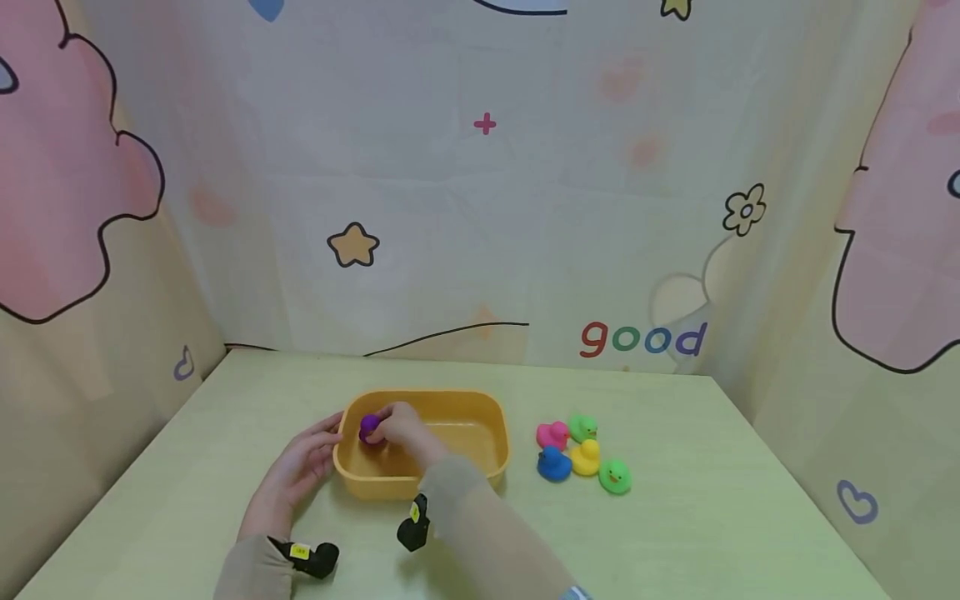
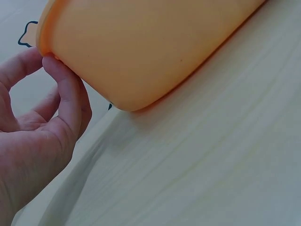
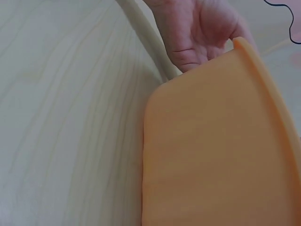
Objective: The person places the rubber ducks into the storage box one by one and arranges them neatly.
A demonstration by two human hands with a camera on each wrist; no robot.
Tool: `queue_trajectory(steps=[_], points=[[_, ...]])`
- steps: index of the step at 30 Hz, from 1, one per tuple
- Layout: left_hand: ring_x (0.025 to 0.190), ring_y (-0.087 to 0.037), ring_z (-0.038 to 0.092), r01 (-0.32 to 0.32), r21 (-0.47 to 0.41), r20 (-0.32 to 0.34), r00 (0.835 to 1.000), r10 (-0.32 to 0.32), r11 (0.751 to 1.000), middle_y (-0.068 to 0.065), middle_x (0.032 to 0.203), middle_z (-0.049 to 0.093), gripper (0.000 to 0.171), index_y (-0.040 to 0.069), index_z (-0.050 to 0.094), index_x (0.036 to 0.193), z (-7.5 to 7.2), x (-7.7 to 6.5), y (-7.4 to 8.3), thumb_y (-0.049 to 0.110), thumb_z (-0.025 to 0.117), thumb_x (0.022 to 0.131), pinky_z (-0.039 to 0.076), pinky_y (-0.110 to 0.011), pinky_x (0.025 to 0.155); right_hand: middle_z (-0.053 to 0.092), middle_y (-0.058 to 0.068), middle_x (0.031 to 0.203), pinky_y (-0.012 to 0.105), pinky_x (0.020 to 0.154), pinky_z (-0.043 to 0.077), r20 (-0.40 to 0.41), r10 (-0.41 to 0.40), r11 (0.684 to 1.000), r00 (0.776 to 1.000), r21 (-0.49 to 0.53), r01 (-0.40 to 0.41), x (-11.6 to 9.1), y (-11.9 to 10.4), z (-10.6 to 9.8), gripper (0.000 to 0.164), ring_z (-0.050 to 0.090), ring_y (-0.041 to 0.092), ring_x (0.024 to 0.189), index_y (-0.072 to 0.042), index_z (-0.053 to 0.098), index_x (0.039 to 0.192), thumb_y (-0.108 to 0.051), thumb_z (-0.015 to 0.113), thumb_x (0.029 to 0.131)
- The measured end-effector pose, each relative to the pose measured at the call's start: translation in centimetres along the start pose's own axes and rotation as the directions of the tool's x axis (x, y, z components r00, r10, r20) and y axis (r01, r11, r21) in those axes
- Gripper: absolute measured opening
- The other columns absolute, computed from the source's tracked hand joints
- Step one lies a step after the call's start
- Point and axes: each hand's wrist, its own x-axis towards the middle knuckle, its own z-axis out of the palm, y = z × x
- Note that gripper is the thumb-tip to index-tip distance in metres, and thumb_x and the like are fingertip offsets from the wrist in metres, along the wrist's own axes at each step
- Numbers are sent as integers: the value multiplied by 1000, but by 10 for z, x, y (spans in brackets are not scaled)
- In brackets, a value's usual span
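An orange plastic basin [image 1: 450, 483] with rounded corners stands on the table. My right hand [image 1: 405, 429] reaches over its front wall and pinches a small purple toy duck [image 1: 369, 427] inside, at the left end; the fingers partly cover the duck. At the basin's left end my left hand [image 1: 303, 462] holds the rim between fingertips, and the left wrist view shows those fingertips [image 2: 51, 61] right under the lip. In the right wrist view the basin's outer wall [image 3: 216, 141] hides the right hand, while the left palm [image 3: 202, 33] shows beyond it.
Right of the basin several rubber ducks sit together: a pink duck [image 1: 552, 435], a blue duck [image 1: 554, 464], a yellow duck [image 1: 586, 458], a green duck [image 1: 582, 428] and another green duck [image 1: 615, 477]. A printed cloth backdrop [image 1: 450, 275] borders the pale table [image 1: 712, 517].
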Motion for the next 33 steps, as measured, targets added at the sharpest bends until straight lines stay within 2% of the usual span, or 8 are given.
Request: queue_trajectory(steps=[4,10,19,23,29,33], points=[[101,-3,63,-8,3,22,1000,8,1000,10,110,64,65,-3,10,155,-2,1,0,-1,42,98,53,-18,87,66,8,94,22,79,50,-19,5,999,1000,-52,-6,1,2,3,27,53,13,82,2,67,98,3,79,74],[100,-3,63,-3,19,5,1000,3,1000,11,111,63,65,-3,11,155,-1,2,-4,1,43,98,53,-18,87,68,11,99,24,80,51,-11,20,994,1000,-110,-21,1,8,3,32,56,15,84,3,66,103,4,79,74],[102,-3,62,-14,26,34,999,13,1000,12,114,63,65,-2,9,155,-5,3,-2,0,41,99,52,-17,87,65,17,112,31,93,50,62,-61,984,996,-161,70,1,6,-10,43,60,25,101,4,66,111,6,80,70],[100,-4,62,-14,24,28,1000,13,1000,11,114,63,65,-3,9,155,-4,1,0,-1,42,98,52,-17,85,64,16,117,33,95,50,70,-101,984,992,-140,110,-3,4,-25,39,59,27,107,1,66,112,-1,77,74],[102,-5,63,-15,0,31,999,15,1000,10,114,64,65,-3,11,154,-3,2,1,-1,43,98,53,-18,87,61,17,128,44,99,50,81,-158,981,984,-99,166,-20,-2,-60,35,56,34,119,0,65,118,-7,70,84],[101,-6,63,-17,-24,33,999,17,1000,8,114,65,62,-3,15,154,-5,1,-1,-3,42,98,53,-19,87,59,18,131,45,96,51,76,-201,969,977,-128,209,-31,0,-83,34,56,35,119,0,63,121,-8,67,89]])
